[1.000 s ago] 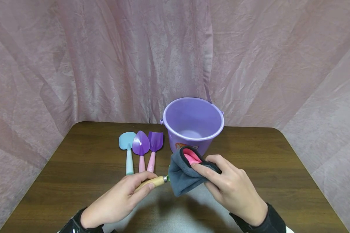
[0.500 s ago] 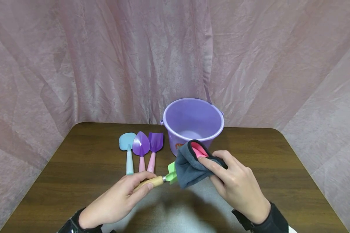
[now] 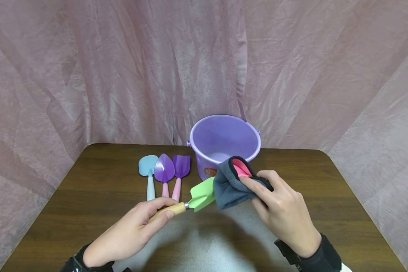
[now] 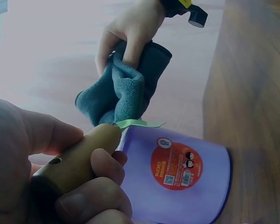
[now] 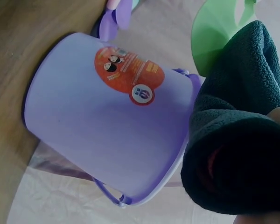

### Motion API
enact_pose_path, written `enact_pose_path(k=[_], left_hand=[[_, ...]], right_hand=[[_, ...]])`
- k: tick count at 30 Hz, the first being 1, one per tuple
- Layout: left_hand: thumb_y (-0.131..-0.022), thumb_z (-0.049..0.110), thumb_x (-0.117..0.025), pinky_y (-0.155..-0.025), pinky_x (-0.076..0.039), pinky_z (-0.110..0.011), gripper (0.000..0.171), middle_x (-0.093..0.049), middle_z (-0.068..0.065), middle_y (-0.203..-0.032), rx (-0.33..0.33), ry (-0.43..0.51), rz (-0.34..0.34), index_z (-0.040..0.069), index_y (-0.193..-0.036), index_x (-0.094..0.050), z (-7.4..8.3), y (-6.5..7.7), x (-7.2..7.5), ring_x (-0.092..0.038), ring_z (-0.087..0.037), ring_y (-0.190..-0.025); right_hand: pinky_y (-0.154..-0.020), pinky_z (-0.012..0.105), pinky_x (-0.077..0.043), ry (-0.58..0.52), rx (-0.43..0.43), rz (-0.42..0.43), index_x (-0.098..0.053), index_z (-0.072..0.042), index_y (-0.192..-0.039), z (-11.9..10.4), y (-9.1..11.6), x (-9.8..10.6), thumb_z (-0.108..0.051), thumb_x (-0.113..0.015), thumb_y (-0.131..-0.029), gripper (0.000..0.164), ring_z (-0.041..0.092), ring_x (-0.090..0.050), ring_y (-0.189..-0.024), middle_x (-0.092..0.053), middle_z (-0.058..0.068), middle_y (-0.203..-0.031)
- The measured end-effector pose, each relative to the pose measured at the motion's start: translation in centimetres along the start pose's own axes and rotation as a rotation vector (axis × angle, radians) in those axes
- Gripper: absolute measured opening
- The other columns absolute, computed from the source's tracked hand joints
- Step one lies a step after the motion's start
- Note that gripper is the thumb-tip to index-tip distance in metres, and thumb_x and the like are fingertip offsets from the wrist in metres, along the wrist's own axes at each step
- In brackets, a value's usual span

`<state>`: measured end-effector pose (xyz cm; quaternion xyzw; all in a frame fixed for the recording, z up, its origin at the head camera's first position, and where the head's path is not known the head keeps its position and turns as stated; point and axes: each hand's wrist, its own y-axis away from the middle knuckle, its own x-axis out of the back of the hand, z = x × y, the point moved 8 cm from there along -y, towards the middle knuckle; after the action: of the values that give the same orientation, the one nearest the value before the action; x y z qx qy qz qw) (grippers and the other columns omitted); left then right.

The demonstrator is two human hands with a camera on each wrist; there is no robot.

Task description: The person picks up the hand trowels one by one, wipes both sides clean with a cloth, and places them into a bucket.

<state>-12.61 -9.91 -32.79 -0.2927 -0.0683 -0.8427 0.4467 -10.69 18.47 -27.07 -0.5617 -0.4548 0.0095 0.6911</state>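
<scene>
- The left hand (image 3: 129,230) has its grip closed round the pale wooden handle (image 3: 177,208) of a green trowel (image 3: 202,194), thumb and forefinger lying along the wood.
- The trowel is held above the counter (image 3: 88,211), near the middle, its blade pointing to the right and slightly far; the blade's tip end is hidden by the cloth.
- The right hand (image 3: 287,213) has its grip pinched on that folded blue-grey cloth (image 3: 229,190), which has a black edge and a pink inside showing at the open fold.
- The cloth hangs against the far end of the blade, to the right of the left hand and in front of the bucket.
- The lilac bucket (image 3: 204,163) stands upright at the far side of the counter, with an orange-red label (image 4: 176,165) on its wall.
- To the left of the bucket lie three small shovels side by side: a light blue one (image 3: 148,166), a pointed purple one (image 3: 164,169) and a square-ended purple one (image 3: 181,166), the last two with pink handles.
- A pinkish curtain (image 3: 156,75) hangs behind the counter.
</scene>
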Motion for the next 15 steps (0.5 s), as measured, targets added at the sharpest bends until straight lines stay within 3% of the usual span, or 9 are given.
enact_pose_path(k=[11, 15], left_hand=[[-0.113, 0.016, -0.053, -0.073, -0.049, -0.027, 0.025, -0.059, 0.010, -0.093, -0.051, -0.020, 0.031, 0.018, -0.133, -0.068, 0.73, 0.07, 0.65, -0.055, -0.006, -0.084], [-0.113, 0.018, -0.054, -0.077, -0.050, -0.028, 0.024, -0.062, 0.010, -0.095, -0.034, -0.023, 0.042, 0.024, -0.131, -0.068, 0.69, 0.12, 0.84, -0.059, -0.009, -0.088]], right_hand=[[-0.041, 0.042, -0.044, 0.023, -0.014, -0.019, -0.078, -0.022, -0.126, 0.44, 0.16, 0.15, -0.012, -0.050, -0.088, 0.048, 0.025, -0.063, -0.070, -0.066, 0.013, -0.110], [-0.040, 0.040, -0.042, 0.025, -0.016, -0.008, -0.079, -0.022, -0.125, 0.53, 0.14, 0.17, -0.012, -0.050, -0.088, 0.048, 0.025, -0.062, -0.068, -0.066, 0.013, -0.109]])
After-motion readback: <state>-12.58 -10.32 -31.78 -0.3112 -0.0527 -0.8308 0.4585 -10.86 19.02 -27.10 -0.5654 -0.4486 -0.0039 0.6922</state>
